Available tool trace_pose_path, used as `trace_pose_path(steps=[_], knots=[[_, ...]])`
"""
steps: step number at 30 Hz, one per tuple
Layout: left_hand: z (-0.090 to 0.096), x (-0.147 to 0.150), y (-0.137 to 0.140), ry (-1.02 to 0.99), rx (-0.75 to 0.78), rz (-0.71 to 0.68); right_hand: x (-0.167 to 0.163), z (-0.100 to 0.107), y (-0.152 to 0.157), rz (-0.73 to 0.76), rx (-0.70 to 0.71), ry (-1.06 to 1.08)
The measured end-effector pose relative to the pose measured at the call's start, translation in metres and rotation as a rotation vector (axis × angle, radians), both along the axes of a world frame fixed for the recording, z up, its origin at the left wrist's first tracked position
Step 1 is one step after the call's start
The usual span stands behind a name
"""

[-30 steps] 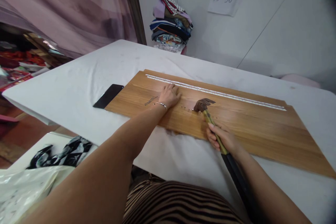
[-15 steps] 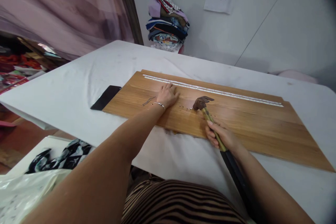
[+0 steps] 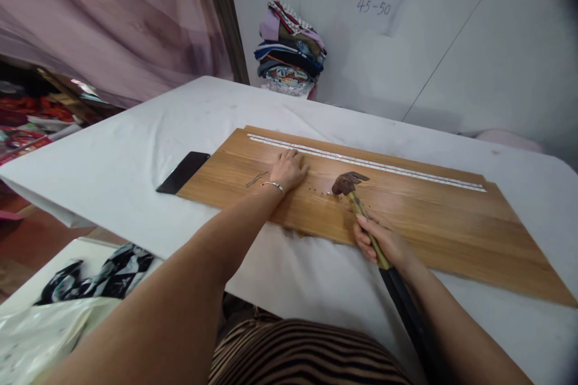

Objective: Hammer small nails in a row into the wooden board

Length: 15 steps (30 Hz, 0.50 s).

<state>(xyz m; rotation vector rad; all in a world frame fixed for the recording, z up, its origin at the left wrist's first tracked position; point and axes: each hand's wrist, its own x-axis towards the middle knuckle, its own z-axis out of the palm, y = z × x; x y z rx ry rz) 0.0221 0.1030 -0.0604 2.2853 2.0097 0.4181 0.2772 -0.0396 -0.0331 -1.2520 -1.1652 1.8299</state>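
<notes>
My right hand (image 3: 378,237) is wrapped round the handle of a claw hammer (image 3: 347,183), whose rusty head is at the wooden board (image 3: 433,222). Flat on the board, my left hand (image 3: 289,169) has its fingers stretched out and holds nothing. Just left of its wrist lie a few thin nails (image 3: 256,178). Between the two hands runs a row of small dark nail heads or holes (image 3: 318,191), too small to tell which. Two white measuring strips (image 3: 365,162) lie along the board's far side.
A white cloth covers the table (image 3: 180,114). A black flat object, perhaps a phone (image 3: 185,171), sits at the board's left end. Folded clothes (image 3: 291,54) are stacked by the wall. Black-and-white fabric (image 3: 103,277) and a plastic bag (image 3: 54,331) are at lower left.
The view has tilted up slightly, so everything sits a little lower in the picture. Both hands and the hammer keep nearly the same places on the board.
</notes>
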Motion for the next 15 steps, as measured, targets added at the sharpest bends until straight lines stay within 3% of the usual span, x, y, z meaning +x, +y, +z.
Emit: trace_pose_path(steps=[15], knots=[[0.0,0.0001,0.0001,-0.017,-0.006,-0.003,0.0002,0.001,-0.0006,0.006,-0.016,-0.015]])
